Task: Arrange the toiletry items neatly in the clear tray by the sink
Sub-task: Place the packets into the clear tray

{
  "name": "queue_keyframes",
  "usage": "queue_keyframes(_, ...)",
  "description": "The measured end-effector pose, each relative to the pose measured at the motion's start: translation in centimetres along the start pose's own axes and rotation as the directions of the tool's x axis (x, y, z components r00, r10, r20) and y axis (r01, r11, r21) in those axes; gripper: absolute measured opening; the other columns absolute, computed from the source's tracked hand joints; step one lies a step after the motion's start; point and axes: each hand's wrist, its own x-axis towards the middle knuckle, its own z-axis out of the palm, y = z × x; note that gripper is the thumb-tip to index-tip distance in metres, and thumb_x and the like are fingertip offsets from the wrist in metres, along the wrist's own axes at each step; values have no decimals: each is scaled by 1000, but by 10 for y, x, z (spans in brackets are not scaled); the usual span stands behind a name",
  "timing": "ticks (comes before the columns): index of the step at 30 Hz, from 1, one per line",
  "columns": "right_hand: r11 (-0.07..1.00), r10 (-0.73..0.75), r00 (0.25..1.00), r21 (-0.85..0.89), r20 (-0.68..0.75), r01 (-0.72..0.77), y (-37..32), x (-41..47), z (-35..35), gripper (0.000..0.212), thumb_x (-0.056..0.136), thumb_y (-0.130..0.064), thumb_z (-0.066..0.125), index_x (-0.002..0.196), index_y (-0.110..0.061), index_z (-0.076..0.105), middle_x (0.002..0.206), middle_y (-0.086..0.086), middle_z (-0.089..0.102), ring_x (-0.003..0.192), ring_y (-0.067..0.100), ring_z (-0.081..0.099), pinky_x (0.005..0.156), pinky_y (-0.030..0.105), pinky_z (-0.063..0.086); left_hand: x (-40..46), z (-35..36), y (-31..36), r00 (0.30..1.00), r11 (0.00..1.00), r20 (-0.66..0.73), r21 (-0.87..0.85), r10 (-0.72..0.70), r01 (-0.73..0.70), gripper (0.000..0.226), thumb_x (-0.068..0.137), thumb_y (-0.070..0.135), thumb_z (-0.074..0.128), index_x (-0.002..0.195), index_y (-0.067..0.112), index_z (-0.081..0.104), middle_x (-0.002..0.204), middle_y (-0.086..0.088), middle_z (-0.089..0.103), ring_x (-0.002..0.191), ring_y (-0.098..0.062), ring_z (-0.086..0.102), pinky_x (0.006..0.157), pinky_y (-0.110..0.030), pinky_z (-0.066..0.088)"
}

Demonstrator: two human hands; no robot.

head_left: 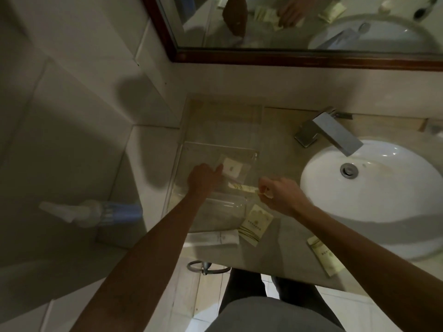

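A clear tray [191,147] stands on the counter left of the sink [374,195]. Inside it lies a small white square packet [233,169]. My left hand [205,179] rests in the tray, its fingertips touching that packet's left edge. My right hand [280,194] pinches the end of a long cream packet [242,188] that reaches over the tray's right side. Two more cream packets lie on the counter: one [255,224] just in front of the tray, another [324,255] near the counter's front edge below the basin.
A square chrome faucet [333,130] overhangs the white basin. A folded white cloth [215,238] lies at the counter's front edge. A spray bottle [96,212] sits on a ledge to the left. A framed mirror [299,27] hangs above the counter.
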Motion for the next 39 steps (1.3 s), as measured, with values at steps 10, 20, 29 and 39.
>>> queue_keyframes(10, 995, -7, 984, 99, -176, 25, -28, 29, 10, 40, 74, -20, 81, 104, -18, 55, 112, 3, 59, 97, 19, 57, 75, 34, 53, -31, -1, 8, 624, 616, 62, 113, 779, -780, 64, 74, 47, 77, 125, 15, 57, 113, -4, 63, 96, -22, 61, 80, -37, 51)
queue_keyframes(20, 995, 81, 994, 61, -71, -77, -35, 49, 18, 62, 76, -50, 76, 127, -22, 52, 127, 1, 56, 106, 23, 57, 84, 41, 53, 5, -20, -52, 722, 696, 172, 194, 670, -692, 56, 70, 27, 81, 121, 14, 60, 115, -7, 61, 100, -26, 60, 80, -37, 49)
queue_keyframes(29, 998, 43, 992, -45, 116, -38, -66, 93, 55, 45, 91, -30, 61, 134, -22, 52, 132, 9, 52, 122, 27, 48, 102, 41, 28, 27, -27, -77, 722, 669, 166, 283, 672, -688, 34, 83, 33, 68, 111, 16, 62, 110, -9, 58, 101, -29, 58, 85, -40, 45)
queue_keyframes(39, 998, 29, 996, 49, 80, -33, -90, 97, 61, 32, 90, -10, 57, 120, -16, 65, 119, 10, 60, 102, 33, 61, 87, 42, 50, 28, -38, -85, 731, 574, 225, 490, 644, -656, 41, 60, 15, 77, 99, 20, 64, 97, -4, 62, 88, -27, 62, 72, -37, 50)
